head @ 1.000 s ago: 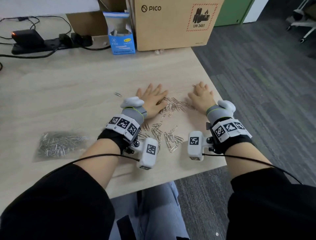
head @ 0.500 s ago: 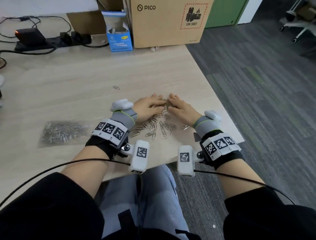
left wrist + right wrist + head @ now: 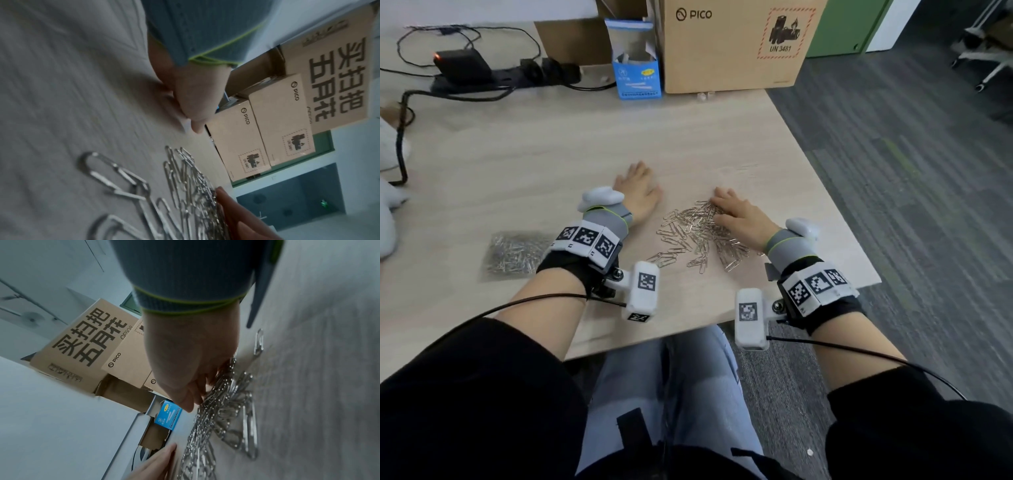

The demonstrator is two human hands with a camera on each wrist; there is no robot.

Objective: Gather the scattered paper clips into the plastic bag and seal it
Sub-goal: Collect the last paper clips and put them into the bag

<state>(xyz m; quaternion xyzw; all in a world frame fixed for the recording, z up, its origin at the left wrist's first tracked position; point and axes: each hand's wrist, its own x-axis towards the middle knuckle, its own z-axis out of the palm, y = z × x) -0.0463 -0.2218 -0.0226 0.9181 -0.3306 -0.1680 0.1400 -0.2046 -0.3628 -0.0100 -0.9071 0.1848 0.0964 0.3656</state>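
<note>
A heap of silver paper clips [image 3: 693,234] lies on the wooden table [image 3: 534,154] near its front edge. My right hand [image 3: 739,216] rests on the heap's right side with its fingers spread flat over the clips [image 3: 226,410]. Left of the heap, my left hand [image 3: 637,190] lies palm down on bare wood, just apart from the clips [image 3: 185,186]. It holds nothing that I can see. The clear plastic bag [image 3: 517,251], with many clips inside, lies flat to the left of my left wrist. Its mouth is not discernible.
A PICO cardboard box [image 3: 729,48] and a small blue box [image 3: 637,73] stand at the table's back. A power strip [image 3: 506,77] with cables lies at the back left. The table's right edge [image 3: 828,195] runs close by my right hand.
Half a second ago both hands met over the heap. The left hand has since slid out to the far left onto bare table, while the right stays on the clips.
</note>
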